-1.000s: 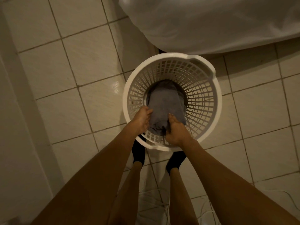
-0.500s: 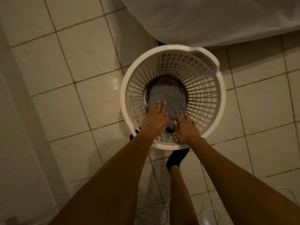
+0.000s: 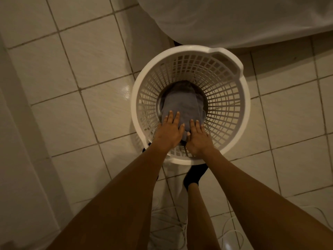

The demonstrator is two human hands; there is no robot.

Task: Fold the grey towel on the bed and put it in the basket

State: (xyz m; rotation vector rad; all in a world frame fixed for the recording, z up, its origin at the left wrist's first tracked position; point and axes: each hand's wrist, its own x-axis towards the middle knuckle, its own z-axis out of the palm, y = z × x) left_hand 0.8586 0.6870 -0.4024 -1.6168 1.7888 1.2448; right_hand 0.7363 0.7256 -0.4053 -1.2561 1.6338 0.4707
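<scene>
Left hand (image 3: 169, 131) and right hand (image 3: 197, 137) rest flat, fingers extended, on grey towel (image 3: 180, 103).

We see a white basket (image 3: 241, 112) whose walls are a lattice of small rectangular openings under a plain solid rim. Inside it lies a grey towel (image 3: 180, 103), a flat bluish grey with no print. The floor (image 3: 59, 73) is laid in pale cream square tiles, divided by darker brownish grout lines that form a slanted grid. The bed (image 3: 234, 18) wears a plain white sheet. We note a black sock (image 3: 193, 176) and thin white cables (image 3: 232, 233) lying on the tiles.
</scene>
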